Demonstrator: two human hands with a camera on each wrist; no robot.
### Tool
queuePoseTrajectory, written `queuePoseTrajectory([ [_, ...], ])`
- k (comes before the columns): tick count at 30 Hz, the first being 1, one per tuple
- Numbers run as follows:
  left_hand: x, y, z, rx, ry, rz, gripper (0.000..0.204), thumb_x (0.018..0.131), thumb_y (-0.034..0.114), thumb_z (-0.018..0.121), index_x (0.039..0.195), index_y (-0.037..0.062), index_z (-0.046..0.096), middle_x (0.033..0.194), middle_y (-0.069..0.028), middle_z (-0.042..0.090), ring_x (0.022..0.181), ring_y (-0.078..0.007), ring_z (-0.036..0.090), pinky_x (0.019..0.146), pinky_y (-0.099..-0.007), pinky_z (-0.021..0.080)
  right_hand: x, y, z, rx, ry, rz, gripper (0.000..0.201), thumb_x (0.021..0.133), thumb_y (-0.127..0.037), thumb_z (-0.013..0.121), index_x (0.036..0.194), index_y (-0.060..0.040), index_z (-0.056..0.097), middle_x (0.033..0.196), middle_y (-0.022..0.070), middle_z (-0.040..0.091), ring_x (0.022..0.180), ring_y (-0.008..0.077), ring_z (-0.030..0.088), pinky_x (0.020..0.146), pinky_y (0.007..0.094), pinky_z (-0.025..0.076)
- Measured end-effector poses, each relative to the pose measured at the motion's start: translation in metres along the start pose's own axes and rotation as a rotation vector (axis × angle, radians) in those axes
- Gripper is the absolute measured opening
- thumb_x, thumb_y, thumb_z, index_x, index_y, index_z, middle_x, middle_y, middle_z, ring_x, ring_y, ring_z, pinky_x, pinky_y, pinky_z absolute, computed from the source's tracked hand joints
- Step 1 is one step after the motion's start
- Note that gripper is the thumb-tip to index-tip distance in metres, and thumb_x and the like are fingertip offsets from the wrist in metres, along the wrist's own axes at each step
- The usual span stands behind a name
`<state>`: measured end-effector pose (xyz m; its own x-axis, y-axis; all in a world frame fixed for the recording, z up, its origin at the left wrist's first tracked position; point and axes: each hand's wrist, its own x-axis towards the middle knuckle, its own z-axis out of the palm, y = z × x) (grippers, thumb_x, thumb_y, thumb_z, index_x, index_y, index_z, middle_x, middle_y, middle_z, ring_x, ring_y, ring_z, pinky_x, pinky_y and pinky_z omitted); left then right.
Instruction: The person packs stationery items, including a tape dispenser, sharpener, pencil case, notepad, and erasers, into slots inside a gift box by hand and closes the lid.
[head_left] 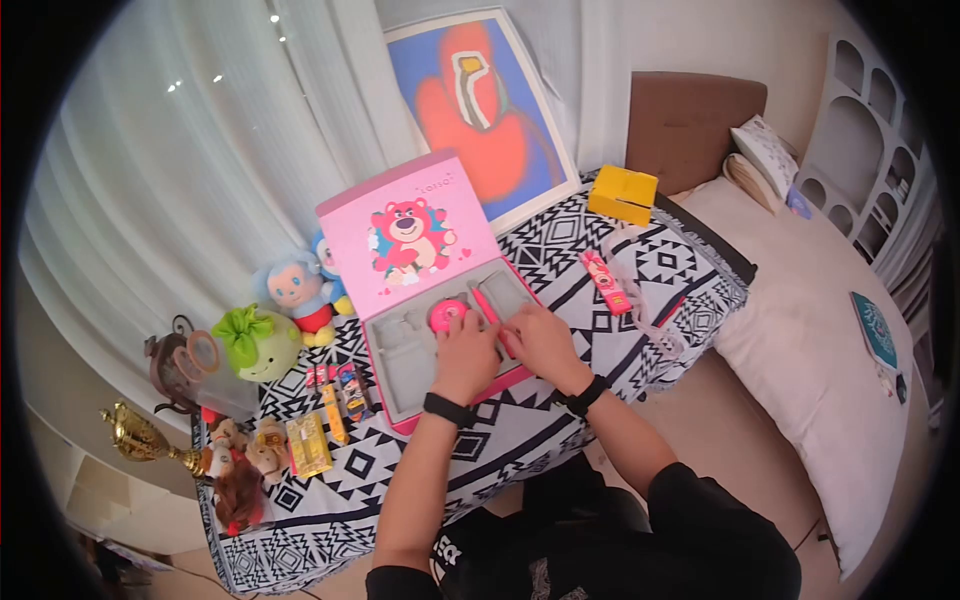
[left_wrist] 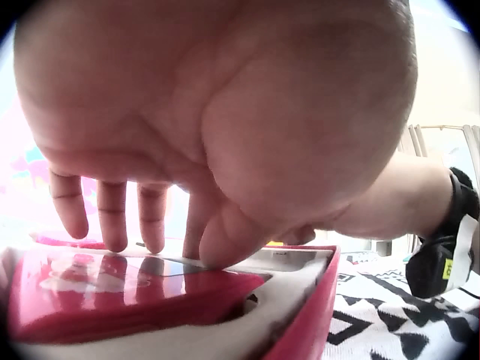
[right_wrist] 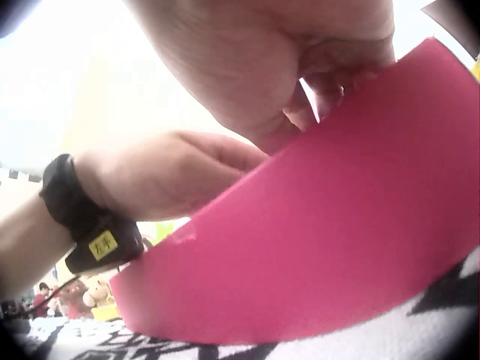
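Note:
A pink box (head_left: 350, 245) with a cartoon bear inside its raised lid stands open, a grey insert (head_left: 405, 388) with cut-out hollows filling its base. My left hand (head_left: 466, 358) reaches over the insert at a round pink object (head_left: 444, 313). In the left wrist view its straight fingers come down to a glossy pink surface (left_wrist: 127, 300). Beside it my right hand (head_left: 548, 345) reaches in at a slim pink object (head_left: 484, 300) lying in the insert. The pink box wall (right_wrist: 315, 217) hides the right fingertips in the right wrist view; whether they pinch anything I cannot tell.
Plush toys (head_left: 293, 290), a green-leafed plush (head_left: 262, 345) and small packets (head_left: 310, 445) stand left of the box. A gold trophy (head_left: 145, 435) is at the table's left edge. To the right lie a pink package (head_left: 603, 282) and a yellow box (head_left: 623, 194).

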<state>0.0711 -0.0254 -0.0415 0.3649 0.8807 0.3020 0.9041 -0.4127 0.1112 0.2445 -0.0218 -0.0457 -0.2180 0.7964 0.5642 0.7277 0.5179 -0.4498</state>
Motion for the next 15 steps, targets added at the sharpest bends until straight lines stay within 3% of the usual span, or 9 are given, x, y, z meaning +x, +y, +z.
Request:
queuePoseTrajectory([
  [6,-0.008,0.015,0.000,0.002,0.103,0.026,0.037,0.087,0.014,0.067,0.123,0.0115,0.074,0.115,-0.0121,0.061,0.114,-0.0344,0.057,0.091,-0.0518,0.048,0.007,0.084,-0.044,-0.092,0.174,0.235,0.017,0.086,-0.019,0.072,0.095,-0.0046,0.076,0.100,0.0154,0.071,0.091,0.0355,0.071,0.078,0.0457,0.057],
  [8,-0.010,0.040,-0.012,-0.064,0.108,0.096,0.030,0.088,0.013,0.069,0.117,0.0083,0.073,0.109,-0.0110,0.065,0.109,-0.0327,0.060,0.090,-0.0478,0.051,0.001,0.112,-0.059,-0.306,0.087,0.406,0.028,0.085,-0.025,0.075,0.100,-0.0017,0.075,0.104,0.0189,0.070,0.093,0.0384,0.071,0.081,0.0480,0.058],
  [9,-0.010,0.051,-0.011,-0.070,0.114,0.092,0.030,0.088,0.013,0.069,0.117,0.0083,0.073,0.109,-0.0110,0.065,0.109,-0.0327,0.060,0.090,-0.0478,0.051,-0.001,0.124,-0.062,-0.313,0.085,0.399,0.028,0.085,-0.025,0.075,0.100,-0.0017,0.075,0.104,0.0189,0.070,0.093,0.0384,0.071,0.081,0.0480,0.058],
  [11,-0.009,0.073,-0.006,-0.198,0.162,0.222,0.025,0.087,0.011,0.069,0.111,0.0060,0.073,0.100,-0.0107,0.065,0.100,-0.0311,0.062,0.087,-0.0435,0.053,-0.007,0.145,-0.061,-0.422,-0.036,0.575,0.037,0.083,-0.032,0.077,0.103,-0.0003,0.075,0.107,0.0220,0.070,0.098,0.0396,0.072,0.085,0.0492,0.059],
  [15,-0.007,0.111,0.009,-0.234,0.157,0.254,0.023,0.086,0.011,0.071,0.108,0.0040,0.074,0.093,-0.0098,0.066,0.096,-0.0295,0.063,0.085,-0.0413,0.053,-0.015,0.163,-0.059,-0.469,-0.102,0.583,0.046,0.079,-0.036,0.082,0.103,0.0026,0.074,0.108,0.0229,0.071,0.098,0.0398,0.073,0.086,0.0477,0.061],
])
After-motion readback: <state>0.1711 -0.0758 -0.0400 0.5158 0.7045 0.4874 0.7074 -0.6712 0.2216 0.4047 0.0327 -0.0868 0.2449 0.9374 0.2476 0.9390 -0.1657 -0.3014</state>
